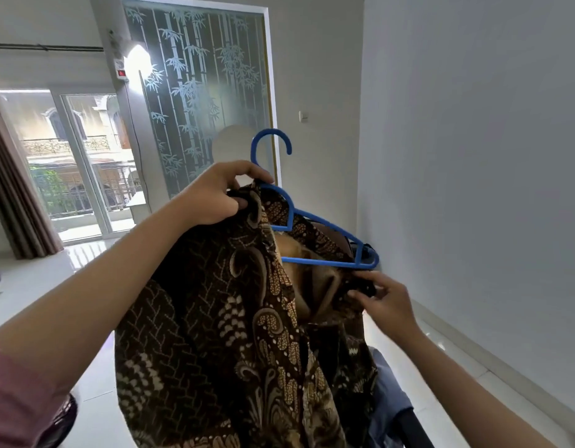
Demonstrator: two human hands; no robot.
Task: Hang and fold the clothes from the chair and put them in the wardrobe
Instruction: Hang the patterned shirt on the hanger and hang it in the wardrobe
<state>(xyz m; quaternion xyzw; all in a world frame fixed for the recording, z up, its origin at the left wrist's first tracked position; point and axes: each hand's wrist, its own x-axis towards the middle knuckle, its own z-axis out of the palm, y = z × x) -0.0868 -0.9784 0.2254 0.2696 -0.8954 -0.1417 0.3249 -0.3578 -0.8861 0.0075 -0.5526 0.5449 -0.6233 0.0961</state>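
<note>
A dark brown batik shirt (215,334) with cream and gold patterns hangs in front of me, partly draped over a blue plastic hanger (325,226). My left hand (215,195) grips the shirt's collar together with the hanger's neck, just under the hook. My right hand (381,302) pinches the shirt's shoulder fabric right below the hanger's right end. The hanger's left arm is hidden inside the cloth. Its right arm is bare and shows above the open shirt.
A light blue garment (388,399) lies low behind the shirt, over something dark. A frosted glass panel with bamboo print (199,92) stands ahead, sliding glass doors (76,163) and a curtain (11,189) at left, a plain wall (473,156) at right.
</note>
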